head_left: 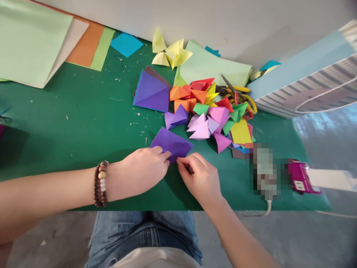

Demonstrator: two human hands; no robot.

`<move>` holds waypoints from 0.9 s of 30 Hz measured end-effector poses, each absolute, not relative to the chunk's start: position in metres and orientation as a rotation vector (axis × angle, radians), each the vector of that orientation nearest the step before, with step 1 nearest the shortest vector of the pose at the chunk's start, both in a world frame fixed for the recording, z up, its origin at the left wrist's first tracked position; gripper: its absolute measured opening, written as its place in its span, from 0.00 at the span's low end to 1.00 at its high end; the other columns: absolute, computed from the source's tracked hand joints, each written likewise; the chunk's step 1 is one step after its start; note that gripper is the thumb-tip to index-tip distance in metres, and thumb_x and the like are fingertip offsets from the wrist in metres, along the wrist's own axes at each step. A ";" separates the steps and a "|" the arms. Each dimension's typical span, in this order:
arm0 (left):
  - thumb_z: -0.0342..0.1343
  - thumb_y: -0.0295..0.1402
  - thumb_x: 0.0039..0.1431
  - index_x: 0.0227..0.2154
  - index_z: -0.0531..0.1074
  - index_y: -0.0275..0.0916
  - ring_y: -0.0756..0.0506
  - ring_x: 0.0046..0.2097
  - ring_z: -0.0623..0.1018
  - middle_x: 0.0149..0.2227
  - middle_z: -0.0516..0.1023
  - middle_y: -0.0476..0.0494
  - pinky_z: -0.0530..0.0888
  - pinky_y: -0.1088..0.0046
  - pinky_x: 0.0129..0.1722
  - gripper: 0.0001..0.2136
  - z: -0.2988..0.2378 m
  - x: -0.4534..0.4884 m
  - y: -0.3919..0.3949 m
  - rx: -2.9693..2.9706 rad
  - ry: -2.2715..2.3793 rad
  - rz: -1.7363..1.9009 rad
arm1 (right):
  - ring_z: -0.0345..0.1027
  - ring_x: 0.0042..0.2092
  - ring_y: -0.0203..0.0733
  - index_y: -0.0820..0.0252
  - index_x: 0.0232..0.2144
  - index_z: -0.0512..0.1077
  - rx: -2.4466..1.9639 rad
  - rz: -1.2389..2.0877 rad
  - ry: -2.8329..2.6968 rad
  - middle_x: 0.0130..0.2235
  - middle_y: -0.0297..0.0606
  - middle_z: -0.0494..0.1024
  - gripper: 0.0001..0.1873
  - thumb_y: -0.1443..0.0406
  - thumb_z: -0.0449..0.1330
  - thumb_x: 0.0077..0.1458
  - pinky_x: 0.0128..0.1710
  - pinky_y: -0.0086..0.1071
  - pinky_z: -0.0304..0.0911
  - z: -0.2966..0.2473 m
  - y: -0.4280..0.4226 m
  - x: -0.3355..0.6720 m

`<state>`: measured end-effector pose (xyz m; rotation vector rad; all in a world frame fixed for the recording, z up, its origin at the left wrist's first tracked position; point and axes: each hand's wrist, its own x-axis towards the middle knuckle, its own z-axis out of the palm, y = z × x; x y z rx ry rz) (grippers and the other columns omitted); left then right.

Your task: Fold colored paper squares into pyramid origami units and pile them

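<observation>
Left hand (142,173) and right hand (198,180) close together, fingers narrow, both on one folded purple paper (171,144). Left fingertips (164,152) pressed on its lower edge; right fingertips (184,160) pinching its lower corner. The paper flat on the mat, just above both hands and partly under the fingers. On the left wrist, a bracelet of dark and pale beads (100,184).

To the right, a pale blue and grey-striped box or bag (301,74) at the mat's far corner, anything inside hidden from view. Tucked behind it, small teal and yellow paper pieces (264,69).

Beneath everything, a green mat (83,123) dotted with paper shreds and white specks, set against a pale wall (195,22). Below its near edge, grey concrete floor (50,238) and a lap in blue jeans (142,238).

Just beyond the hands, a heap of folded paper shapers in orange, red, pink, lilac, green and yellow (203,115), with yellow-handled scissors (237,93) among its far side. Left of the heap, a larger folded purple square (152,91); behind it, a pale yellow folded shape (170,52) and a pale green sheet (212,63). Far left, overlapping sheets of pale green and orange (30,41), plus a loose teal square (126,44). Near right, a pixelated blurred object (264,171) beside a magenta plug-like device (302,176), with a white cable (268,208) hanging past the mat's edge.
</observation>
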<state>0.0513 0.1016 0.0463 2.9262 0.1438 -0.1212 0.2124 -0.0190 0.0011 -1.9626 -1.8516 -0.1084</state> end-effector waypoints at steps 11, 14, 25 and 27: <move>0.50 0.23 0.61 0.44 0.74 0.36 0.44 0.45 0.75 0.46 0.78 0.38 0.72 0.68 0.40 0.11 0.044 0.050 0.101 2.970 0.114 -0.006 | 0.65 0.26 0.35 0.56 0.34 0.73 -2.010 -0.145 -1.526 0.29 0.35 0.75 0.03 0.66 0.58 0.58 0.27 0.29 0.64 0.011 -0.031 0.237; 0.49 0.25 0.63 0.44 0.74 0.35 0.42 0.46 0.74 0.47 0.77 0.37 0.71 0.68 0.39 0.11 0.042 0.049 0.099 3.021 0.087 -0.003 | 0.66 0.27 0.36 0.56 0.48 0.71 -2.049 -0.148 -1.656 0.40 0.41 0.76 0.14 0.67 0.56 0.59 0.30 0.32 0.66 0.009 -0.030 0.259; 0.56 0.43 0.61 0.51 0.71 0.39 0.40 0.52 0.71 0.53 0.74 0.39 0.69 0.63 0.48 0.19 0.040 0.051 0.104 3.068 0.014 0.044 | 0.64 0.31 0.35 0.52 0.38 0.79 -1.673 -0.287 -2.130 0.35 0.38 0.75 0.15 0.73 0.55 0.59 0.32 0.30 0.65 0.002 -0.027 0.261; 0.56 0.49 0.58 0.53 0.70 0.38 0.38 0.54 0.70 0.55 0.72 0.36 0.68 0.61 0.51 0.25 0.038 0.050 0.093 3.106 0.085 0.038 | 0.62 0.30 0.35 0.53 0.38 0.79 -1.681 -0.285 -2.121 0.31 0.37 0.73 0.14 0.73 0.56 0.58 0.30 0.29 0.63 0.003 -0.033 0.258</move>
